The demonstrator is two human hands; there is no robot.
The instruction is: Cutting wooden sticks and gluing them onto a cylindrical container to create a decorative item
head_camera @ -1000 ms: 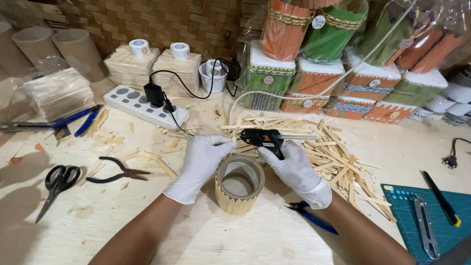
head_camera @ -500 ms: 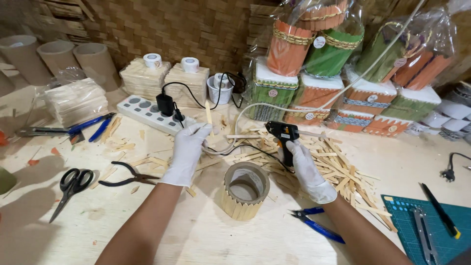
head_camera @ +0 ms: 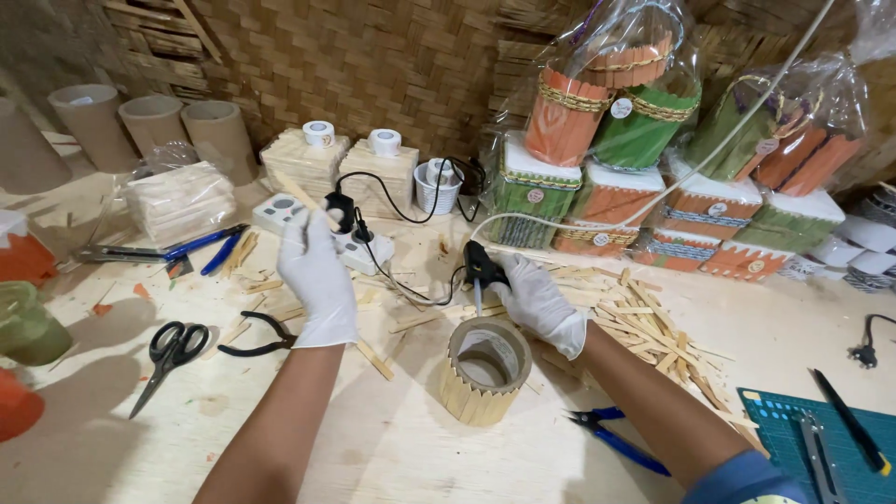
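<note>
Two gloved hands work over a cardboard tube (head_camera: 483, 369) whose outer wall is clad in wooden sticks; everything below is placed against that tube. Far to its left lie black-handled scissors (head_camera: 168, 353), and nearer, dark pliers (head_camera: 257, 338). Up and to the left of the tube, the left hand (head_camera: 317, 280) is raised off the table, its fingers pinched closed on a single thin wooden stick (head_camera: 301, 198) that points up and away. Behind that hand sits a white power strip (head_camera: 359, 247), its black cord trailing toward the tube.

Just above the tube's rim, the right hand (head_camera: 541, 303) is wrapped closed around a black glue gun (head_camera: 478, 271), nozzle pointing down at the tube's top edge.

Risks, as I judge them: hot glue could drip inside the tube or onto the glove if the nozzle lingers. The cord, lying close to the tube, could snag and tip it. The stick, held only by its end, could land crooked against its neighbours. Right of the tube, the loose heap of sticks (head_camera: 653, 327) and blue pliers (head_camera: 621, 439) crowd the forearm, which could scatter them.
</note>
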